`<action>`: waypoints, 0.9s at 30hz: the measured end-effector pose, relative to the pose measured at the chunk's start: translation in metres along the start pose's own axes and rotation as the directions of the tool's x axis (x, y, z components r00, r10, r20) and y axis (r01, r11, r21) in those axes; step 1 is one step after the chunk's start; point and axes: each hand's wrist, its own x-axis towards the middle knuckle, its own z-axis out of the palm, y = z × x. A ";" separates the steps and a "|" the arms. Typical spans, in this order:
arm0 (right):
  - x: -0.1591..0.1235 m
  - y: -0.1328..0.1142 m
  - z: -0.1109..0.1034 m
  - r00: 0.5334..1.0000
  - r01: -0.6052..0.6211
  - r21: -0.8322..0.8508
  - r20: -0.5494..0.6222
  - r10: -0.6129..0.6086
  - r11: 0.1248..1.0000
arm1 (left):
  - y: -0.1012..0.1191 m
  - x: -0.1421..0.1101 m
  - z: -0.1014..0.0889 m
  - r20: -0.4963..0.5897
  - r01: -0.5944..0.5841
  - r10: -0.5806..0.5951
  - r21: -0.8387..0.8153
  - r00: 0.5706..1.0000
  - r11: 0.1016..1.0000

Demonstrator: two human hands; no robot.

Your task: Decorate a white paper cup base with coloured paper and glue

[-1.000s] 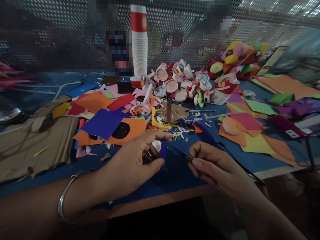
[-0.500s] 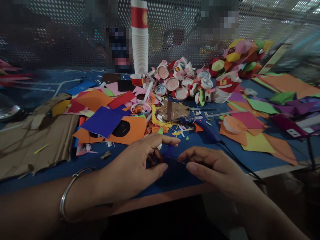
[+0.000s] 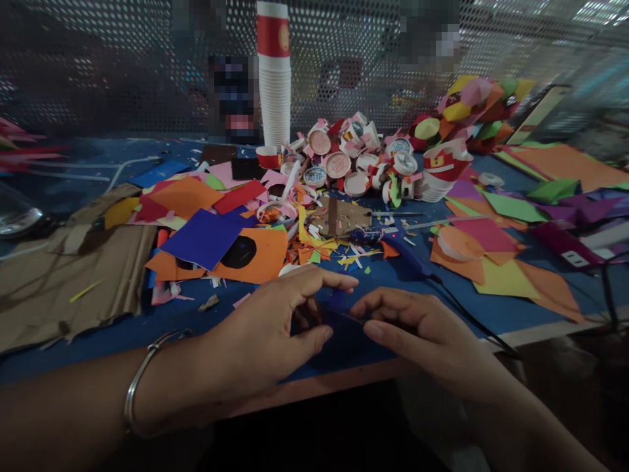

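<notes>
My left hand point(image 3: 275, 328) rests near the table's front edge, thumb and curled fingers pinched on a small dark blue paper piece point(image 3: 339, 303). A white cup part that it may also hold is mostly hidden under its fingers. Close to its right, my right hand point(image 3: 417, 328) is closed on thin black scissors point(image 3: 350, 317). Their tip points left and meets the blue piece between the two hands. A metal bangle point(image 3: 142, 367) sits on my left wrist.
A tall stack of paper cups point(image 3: 274, 78) stands at the back by a mesh wall. Cut cup pieces point(image 3: 354, 164) lie in a pile behind loose coloured paper sheets point(image 3: 216, 239). Cardboard point(image 3: 59, 275) lies left. A blue tool with a black cable point(image 3: 442, 288) lies right.
My right hand has moved left with the scissors until their tip reached the blue piece. My left forefinger has stretched out further. Little has moved in the last half second.
</notes>
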 end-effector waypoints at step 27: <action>-0.022 0.032 -0.004 0.928 -0.018 -0.489 -0.334 -0.168 0.872 | -0.004 0.000 0.017 0.060 -0.179 0.169 0.307 0.984 0.935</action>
